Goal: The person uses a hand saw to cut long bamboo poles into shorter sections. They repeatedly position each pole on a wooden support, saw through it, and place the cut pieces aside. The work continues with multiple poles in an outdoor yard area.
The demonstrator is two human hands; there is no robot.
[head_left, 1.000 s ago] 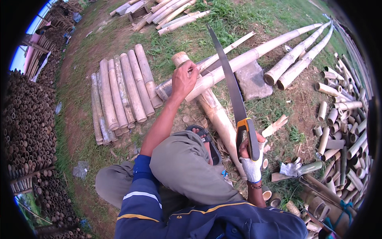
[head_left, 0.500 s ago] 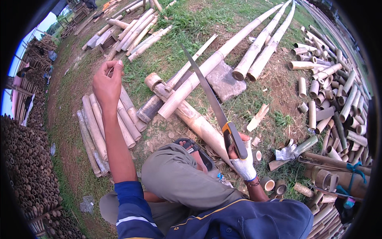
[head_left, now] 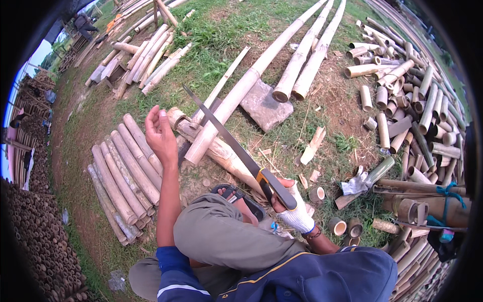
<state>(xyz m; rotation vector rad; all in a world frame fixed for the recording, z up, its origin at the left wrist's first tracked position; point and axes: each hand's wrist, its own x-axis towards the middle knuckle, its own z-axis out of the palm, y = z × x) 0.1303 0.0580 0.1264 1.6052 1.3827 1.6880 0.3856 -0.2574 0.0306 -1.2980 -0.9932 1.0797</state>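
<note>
My right hand [head_left: 297, 210], in a white fingerless-looking glove, grips a handsaw [head_left: 277, 189] by its black and orange handle. The long blade points up and left, passing in view over a pale bamboo pole [head_left: 250, 79]; whether it touches cannot be told. That pole lies across a thicker bamboo log [head_left: 232, 162], its cut end toward me. Bare and raised, my left hand [head_left: 161, 137] holds nothing, its fingers loosely extended beside the log's ringed end. Below it lie several cut bamboo lengths [head_left: 123, 173] in a row.
A stone slab [head_left: 266, 108] sits under the poles. Two more long poles [head_left: 307, 65] stretch away beside it. Cut tubes are heaped in a pile [head_left: 427, 105] at right, near a loose white glove [head_left: 355, 182]. Stacked bamboo [head_left: 37, 241] fills the left. Another person [head_left: 84, 24] is far left.
My left hand has come down and right, its pinched fingers loosening. The saw has shifted left and slightly down with my right hand. The view has turned slightly.
</note>
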